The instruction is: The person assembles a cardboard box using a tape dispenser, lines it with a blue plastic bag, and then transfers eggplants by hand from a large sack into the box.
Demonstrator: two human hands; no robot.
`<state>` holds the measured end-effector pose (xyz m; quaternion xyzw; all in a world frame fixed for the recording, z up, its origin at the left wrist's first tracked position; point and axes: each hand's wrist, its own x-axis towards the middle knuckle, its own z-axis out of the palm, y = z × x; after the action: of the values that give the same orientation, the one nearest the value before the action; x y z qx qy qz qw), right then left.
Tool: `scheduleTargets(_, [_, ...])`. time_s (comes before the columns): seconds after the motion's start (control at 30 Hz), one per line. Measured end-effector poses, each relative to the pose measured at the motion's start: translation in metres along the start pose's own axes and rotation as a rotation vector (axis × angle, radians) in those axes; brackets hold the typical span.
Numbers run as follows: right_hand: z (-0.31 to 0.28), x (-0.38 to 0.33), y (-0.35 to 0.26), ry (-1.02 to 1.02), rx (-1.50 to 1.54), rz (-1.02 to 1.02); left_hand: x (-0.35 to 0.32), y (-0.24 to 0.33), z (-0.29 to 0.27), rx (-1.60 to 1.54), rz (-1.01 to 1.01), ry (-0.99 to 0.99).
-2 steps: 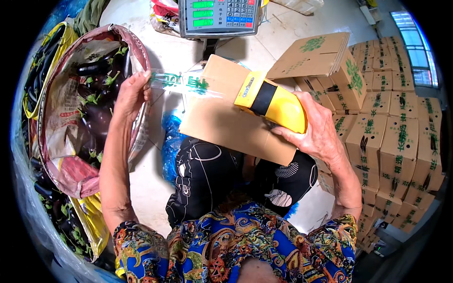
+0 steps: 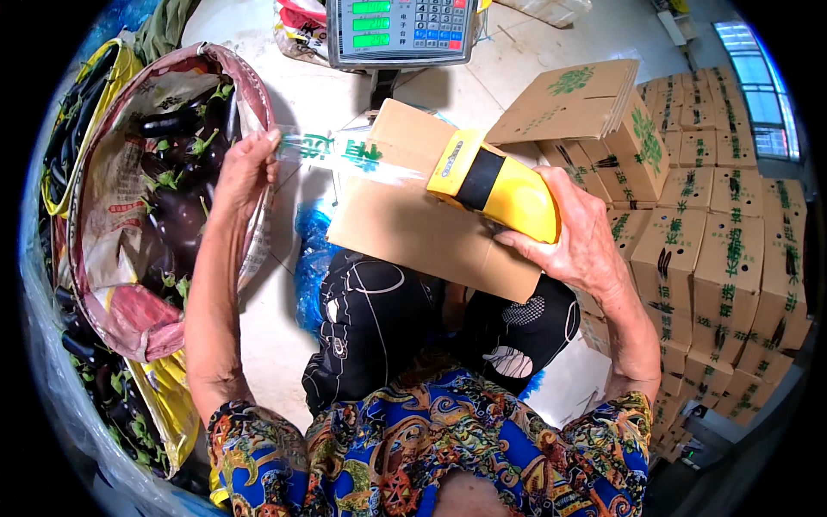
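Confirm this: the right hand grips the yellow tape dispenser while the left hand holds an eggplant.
One part is wrong: the head view shows the left hand holding the end of the clear tape. The right hand does grip the yellow tape dispenser.

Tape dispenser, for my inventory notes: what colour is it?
The tape dispenser is yellow with a black band; head view.

The top edge crops the scale (image 2: pixel 370 53) — the dispenser (image 2: pixel 524 202) hides part of the right hand (image 2: pixel 581 231), the carton (image 2: pixel 405 233) part of the trousers (image 2: pixel 370 314).
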<state>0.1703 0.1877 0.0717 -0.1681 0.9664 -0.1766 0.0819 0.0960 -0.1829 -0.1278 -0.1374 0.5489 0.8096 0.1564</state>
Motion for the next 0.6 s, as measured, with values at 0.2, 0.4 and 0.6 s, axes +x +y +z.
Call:
scheduleTargets(0.2, [0.0, 0.012, -0.017, -0.047, -0.057, -0.042, 0.009, -0.047, -0.002, 0.231, -0.017, 0.052])
scheduleTargets(0.4, [0.003, 0.021, -0.021, -0.046, -0.092, -0.064, 0.016, -0.08, 0.014, 0.408, -0.013, 0.002])
scheduleTargets(0.6, [0.006, 0.026, -0.026, -0.083, -0.124, -0.023, 0.012, -0.112, 0.05, 0.398, -0.042, -0.055])
